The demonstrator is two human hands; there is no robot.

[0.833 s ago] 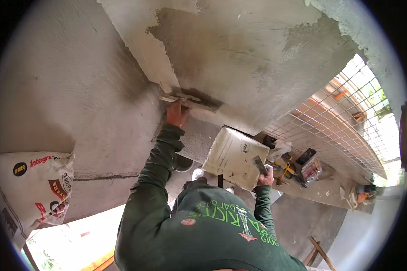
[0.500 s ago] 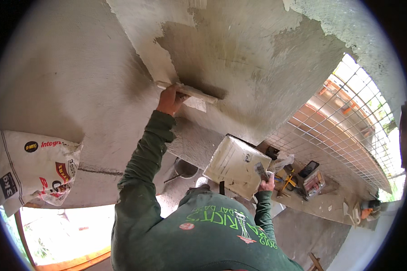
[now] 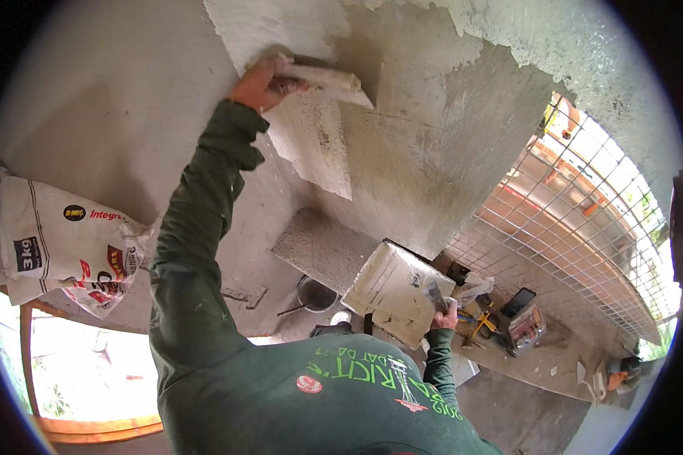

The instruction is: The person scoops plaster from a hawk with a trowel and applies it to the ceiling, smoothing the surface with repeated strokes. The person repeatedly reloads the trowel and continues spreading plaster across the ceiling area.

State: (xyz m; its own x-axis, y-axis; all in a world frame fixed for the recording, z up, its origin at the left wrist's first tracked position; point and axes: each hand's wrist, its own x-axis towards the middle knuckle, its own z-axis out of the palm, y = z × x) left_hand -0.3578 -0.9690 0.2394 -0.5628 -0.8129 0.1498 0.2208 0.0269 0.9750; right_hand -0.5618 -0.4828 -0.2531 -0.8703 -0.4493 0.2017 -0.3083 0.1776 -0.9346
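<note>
My left hand point(image 3: 259, 86), arm stretched up, is closed round a long pale plastering trowel point(image 3: 328, 79) pressed near the wall face. Patches of lighter and darker plaster cover that wall point(image 3: 425, 114), with a ragged edge higher up. Low on the right, my right hand point(image 3: 445, 315) grips a putty knife point(image 3: 435, 296); its blade lies over a whitish, smeared rectangular board point(image 3: 391, 292). Whether my right fingers also hold the board's edge I cannot tell.
A dark bucket point(image 3: 316, 294) with a stick stands below the board's left side. On the right ledge lie a phone point(image 3: 518, 302), yellow-handled tools point(image 3: 481, 324) and a clear box point(image 3: 527, 331). Wire mesh point(image 3: 577, 205) spans an opening. A printed white sack point(image 3: 68, 235) is at left.
My left hand has swept the trowel up the wall, baring a lighter strip beneath. The view has shifted slightly; my right hand and the board stay nearly where they were.
</note>
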